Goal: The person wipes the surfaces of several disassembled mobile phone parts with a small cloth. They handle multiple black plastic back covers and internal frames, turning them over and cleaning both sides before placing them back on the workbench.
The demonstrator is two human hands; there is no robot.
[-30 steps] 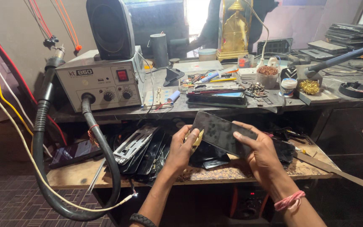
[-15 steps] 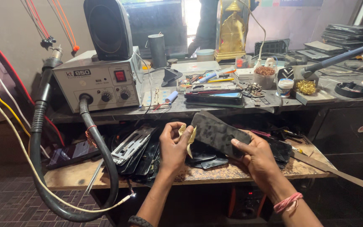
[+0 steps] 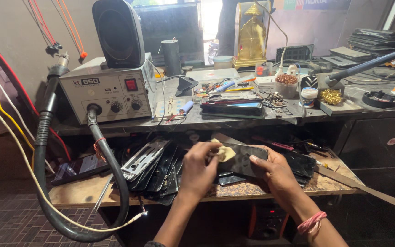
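Gripping the dark phone panel (image 3: 245, 160) by its edges, the right hand (image 3: 275, 174) clamps it above the shelf. Just beside it, the left hand (image 3: 200, 167) pinches what looks like a yellowish cloth (image 3: 225, 152) against the panel's end. Thin, stiff, slick and probably fragile, it is best held at its rims.

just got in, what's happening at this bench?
A person holds a dark phone screen panel over the lower wooden shelf. The right hand grips its right end, and the left hand presses a small yellowish pad against its left end. More dark panels lie piled on the shelf beneath. A hot-air rework station with a thick black hose sits on the upper bench, untouched.
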